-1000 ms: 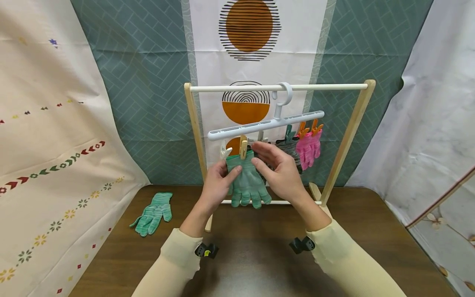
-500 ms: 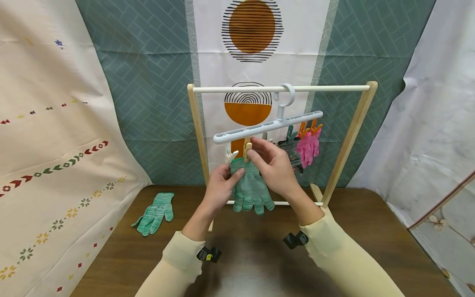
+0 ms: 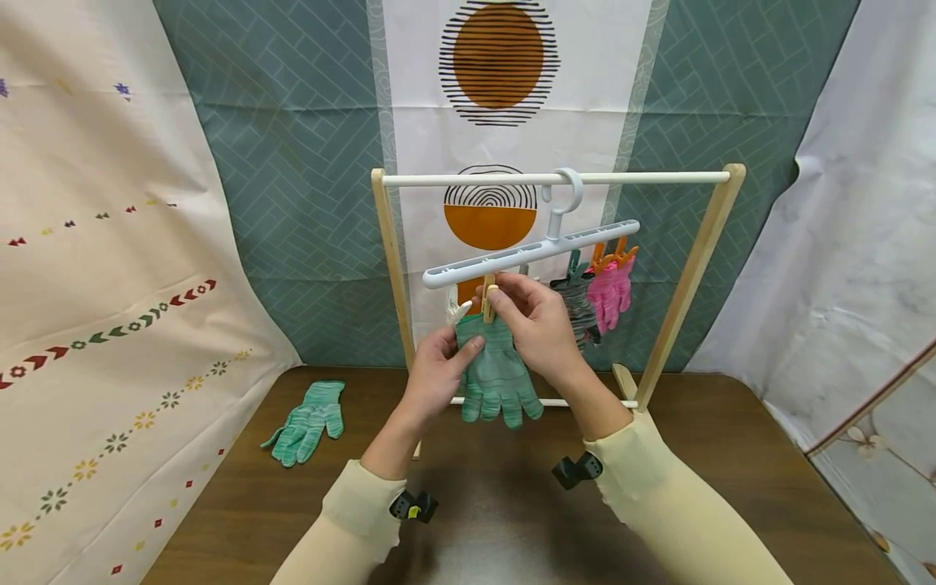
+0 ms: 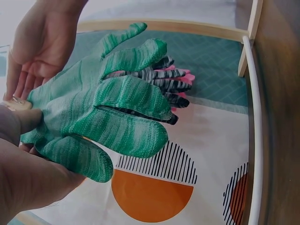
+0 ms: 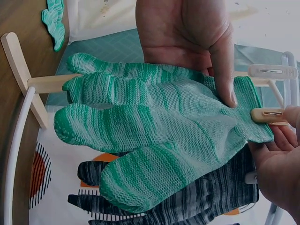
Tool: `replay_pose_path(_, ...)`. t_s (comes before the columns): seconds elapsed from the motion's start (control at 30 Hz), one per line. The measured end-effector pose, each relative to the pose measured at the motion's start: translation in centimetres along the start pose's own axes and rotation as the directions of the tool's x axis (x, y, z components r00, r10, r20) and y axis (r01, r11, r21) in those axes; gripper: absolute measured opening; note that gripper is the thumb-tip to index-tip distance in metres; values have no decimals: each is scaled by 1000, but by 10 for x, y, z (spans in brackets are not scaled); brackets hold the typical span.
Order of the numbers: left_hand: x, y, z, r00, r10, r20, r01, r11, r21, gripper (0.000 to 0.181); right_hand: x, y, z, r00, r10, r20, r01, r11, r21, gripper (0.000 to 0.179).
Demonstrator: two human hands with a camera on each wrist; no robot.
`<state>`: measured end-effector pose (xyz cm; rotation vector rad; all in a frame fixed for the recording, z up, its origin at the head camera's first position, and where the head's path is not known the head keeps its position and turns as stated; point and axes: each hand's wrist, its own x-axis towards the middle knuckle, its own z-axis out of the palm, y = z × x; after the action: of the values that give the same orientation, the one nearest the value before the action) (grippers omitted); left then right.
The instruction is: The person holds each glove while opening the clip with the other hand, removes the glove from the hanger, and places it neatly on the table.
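A green striped knit glove [image 3: 500, 370] hangs fingers down below the left part of a pale grey hanger [image 3: 530, 253]. Its cuff sits in a wooden clothespin [image 5: 267, 115]. With thumb in front and fingers behind, my left hand [image 3: 437, 366] pinches the glove near its cuff. My right hand [image 3: 541, 329] pinches the clothespin between thumb and fingers. Just left of it, a white clothespin [image 3: 457, 310] hangs from the hanger. Behind the green glove, a black-and-grey glove [image 5: 220, 190] hangs partly hidden.
The hanger hooks over the white top bar of a wooden rack [image 3: 702, 276]. Pink gloves [image 3: 610, 292] hang at its right end from orange clothespins [image 3: 614, 256]. Another green glove [image 3: 310, 422] lies on the brown table [image 3: 483, 504] at left. Patterned cloths surround the table.
My right hand has moved from beside the glove onto the wooden clothespin and now pinches it. The left hand keeps its grip near the cuff.
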<state>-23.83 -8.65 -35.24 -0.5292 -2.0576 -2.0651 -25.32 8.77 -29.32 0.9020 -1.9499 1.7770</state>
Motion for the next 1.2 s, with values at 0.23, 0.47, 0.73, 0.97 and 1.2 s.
replay_pose_path(0.23,-1,-1,-1,1000,3,1,-3,1000,-2,31,2,2,2,999,23,-25,-22,1000,22,32)
replay_pose_path(0.47,-1,-1,-2,1000,1,-15,-1,1000,15,31,3,2,5,999,26,-45,-25,999,22,30)
replay_pose_path(0.73,-3,-7,-7,1000,20,-3,-20,1000,22,30,6,3,5,997,20,-69,-16,998,58,28)
replay_pose_path(0.97,-8,-18,-18,1000,-8,-23,9,999,36,31,6,4,5,998,20,-63,-16,998,59,31)
replay_pose_path(1.2,-15,-24,-32,997,-43,-56,47,997,59,29,6,3,4,999,9,-49,-6,999,54,32)
